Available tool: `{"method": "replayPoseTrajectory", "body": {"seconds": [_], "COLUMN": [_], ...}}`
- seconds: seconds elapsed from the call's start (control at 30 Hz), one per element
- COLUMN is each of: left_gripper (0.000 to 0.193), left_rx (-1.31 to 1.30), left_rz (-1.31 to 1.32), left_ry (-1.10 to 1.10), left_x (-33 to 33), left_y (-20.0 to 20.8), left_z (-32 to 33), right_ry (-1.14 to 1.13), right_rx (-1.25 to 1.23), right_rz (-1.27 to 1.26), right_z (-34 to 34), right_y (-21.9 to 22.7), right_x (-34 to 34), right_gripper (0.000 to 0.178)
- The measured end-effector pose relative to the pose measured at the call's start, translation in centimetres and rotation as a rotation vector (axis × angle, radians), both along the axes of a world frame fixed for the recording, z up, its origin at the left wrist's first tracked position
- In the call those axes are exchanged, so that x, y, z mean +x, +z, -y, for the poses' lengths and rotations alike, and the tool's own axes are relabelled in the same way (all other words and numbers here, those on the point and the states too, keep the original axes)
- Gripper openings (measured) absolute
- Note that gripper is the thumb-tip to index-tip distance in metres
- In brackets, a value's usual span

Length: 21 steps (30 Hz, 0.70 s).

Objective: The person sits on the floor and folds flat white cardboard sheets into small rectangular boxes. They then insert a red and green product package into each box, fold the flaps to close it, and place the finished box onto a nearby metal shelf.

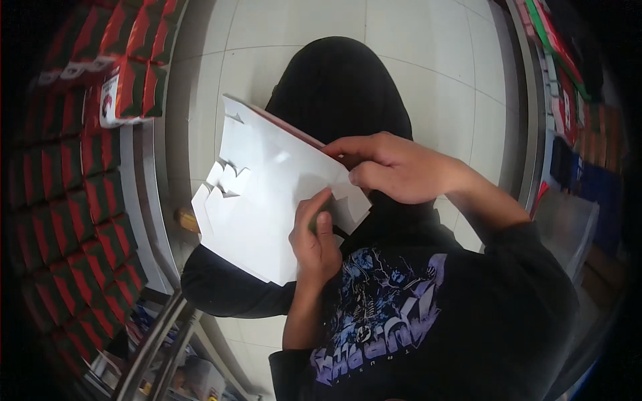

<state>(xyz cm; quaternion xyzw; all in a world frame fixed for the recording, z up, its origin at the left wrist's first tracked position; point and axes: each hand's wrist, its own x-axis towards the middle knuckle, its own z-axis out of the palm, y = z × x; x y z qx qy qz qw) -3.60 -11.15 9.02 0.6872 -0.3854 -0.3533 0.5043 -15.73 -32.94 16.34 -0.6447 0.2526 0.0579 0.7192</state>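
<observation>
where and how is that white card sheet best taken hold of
Probably by its long, straight upper-right edge, coming from the person's right, thumb on the face and fingers behind. That edge of the white card sheet looks unbroken and lies beside the right hand, while the left edge is cut into notches and tabs that might bend.

Shop or stockroom aisle by its look, matching red-and-dark boxes (97, 200) packed in rows at left, mixed goods (602, 130) crowding the right, tiled floor (428, 43) between.
</observation>
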Motion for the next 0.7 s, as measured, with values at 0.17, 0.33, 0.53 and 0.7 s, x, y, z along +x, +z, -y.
{"method": "replayPoseTrajectory", "body": {"seconds": [0.17,0.33,0.53,0.7], "left_gripper": [0.045,0.038,0.04,0.053], "left_rx": [-0.106,-0.164,-0.203,-0.285], "left_rz": [-0.074,-0.145,0.017,0.235], "left_ry": [0.192,0.258,0.3,0.616], "left_x": [-0.9,-1.1,-0.1,2.3], "left_y": [-1.0,-0.8,2.1,5.8], "left_z": [-0.6,-1.2,-1.6,-4.9], "right_ry": [-0.014,-0.062,0.006,-0.013], "right_rx": [-0.069,-0.237,-0.417,-0.744], "right_rz": [0.045,0.126,0.002,-0.009], "right_z": [0.5,-0.1,-0.6,-1.8], "right_y": [-0.9,-1.1,-0.2,-1.5], "right_x": [-0.2,-0.7,-0.9,-1.4], "right_gripper": [0.052,0.051,0.062,0.058]}}
